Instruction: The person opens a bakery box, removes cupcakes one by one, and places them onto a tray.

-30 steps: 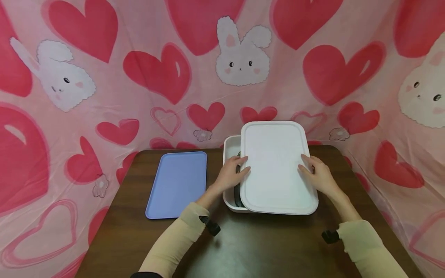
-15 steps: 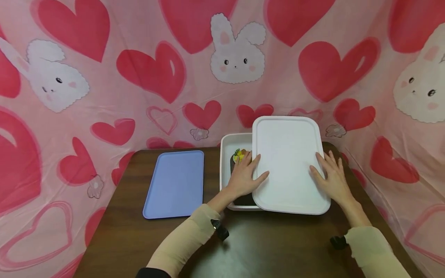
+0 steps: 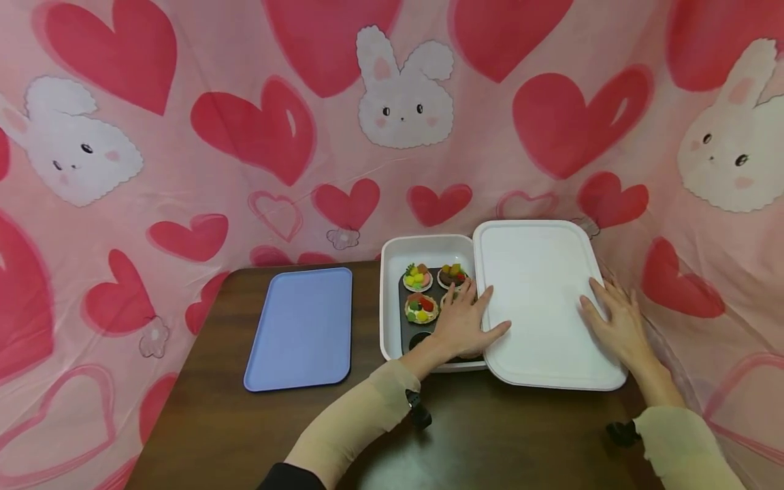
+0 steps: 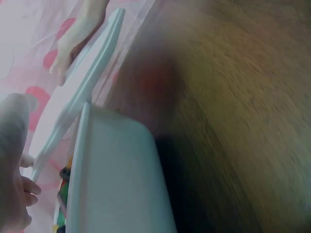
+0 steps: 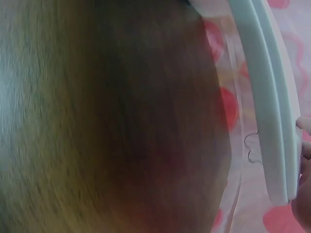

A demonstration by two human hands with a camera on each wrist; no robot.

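Observation:
A white lid [image 3: 542, 303] is held between both hands, to the right of a white box [image 3: 387, 299], its left edge overlapping the box's right side. My left hand [image 3: 459, 325] holds the lid's left edge, thumb over the top. My right hand [image 3: 618, 327] grips the opposite edge, also with its thumb on top. In the left wrist view the lid [image 4: 80, 92] stands tilted against the box's rim [image 4: 80, 160]. Inside the box lies a dark muffin tray [image 3: 405, 330] with several small topped tarts [image 3: 421, 308]; my left hand and the lid hide part of it.
A blue tray [image 3: 300, 330] lies on the brown wooden table [image 3: 490, 435], left of the box. A pink cloth [image 3: 257, 41] with hearts and rabbits hangs behind the table and along its sides.
Both hands have carried the lid to the right, off most of the box. The muffin tray and its tarts have come into view. The head view has also shifted slightly.

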